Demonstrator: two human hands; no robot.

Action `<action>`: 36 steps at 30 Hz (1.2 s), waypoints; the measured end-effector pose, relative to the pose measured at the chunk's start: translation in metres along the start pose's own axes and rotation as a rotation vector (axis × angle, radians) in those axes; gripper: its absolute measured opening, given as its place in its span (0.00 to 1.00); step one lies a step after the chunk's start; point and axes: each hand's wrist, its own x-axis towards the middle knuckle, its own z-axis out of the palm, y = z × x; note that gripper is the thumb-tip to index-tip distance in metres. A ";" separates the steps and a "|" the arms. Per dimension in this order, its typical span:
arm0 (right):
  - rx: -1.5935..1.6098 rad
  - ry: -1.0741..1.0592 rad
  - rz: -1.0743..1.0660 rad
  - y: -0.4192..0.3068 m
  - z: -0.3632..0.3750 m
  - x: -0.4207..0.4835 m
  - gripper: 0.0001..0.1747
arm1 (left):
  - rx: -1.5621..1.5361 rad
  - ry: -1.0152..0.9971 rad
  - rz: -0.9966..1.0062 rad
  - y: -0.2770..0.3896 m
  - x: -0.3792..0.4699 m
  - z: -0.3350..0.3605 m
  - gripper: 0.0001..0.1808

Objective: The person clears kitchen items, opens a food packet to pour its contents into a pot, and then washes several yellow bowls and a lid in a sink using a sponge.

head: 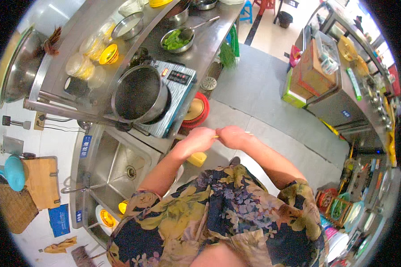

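Note:
Both my hands meet in front of my body, over the floor beside the counter. My left hand is closed around one part of a thin pale-yellow strip or stick. Against it, my right hand grips the same piece, and a pale end shows past its far side. The fingers hide most of it, so its exact kind cannot be told. To the left of my hands, a deep metal pot with a dark interior sits on an induction cooker whose display is lit.
Behind the cooker stands a metal bowl of cut green vegetables with a long handle across it. A steel sink lies at left. Below the counter are a red basket and a yellow container. Cardboard boxes stand at right.

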 end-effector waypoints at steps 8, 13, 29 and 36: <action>0.381 0.190 0.206 0.197 -0.045 -0.061 0.11 | -0.499 -0.119 -0.037 -0.026 0.108 -0.053 0.28; 1.495 0.170 0.392 0.285 -0.117 -0.075 0.08 | -1.588 -0.201 -0.040 -0.039 0.174 -0.086 0.25; 0.389 0.860 0.860 0.577 -0.238 -0.052 0.16 | -0.180 -0.155 0.305 -0.004 0.667 -0.225 0.21; 0.428 0.969 0.759 0.726 -0.356 0.029 0.11 | 0.055 -0.071 0.388 0.031 0.858 -0.269 0.20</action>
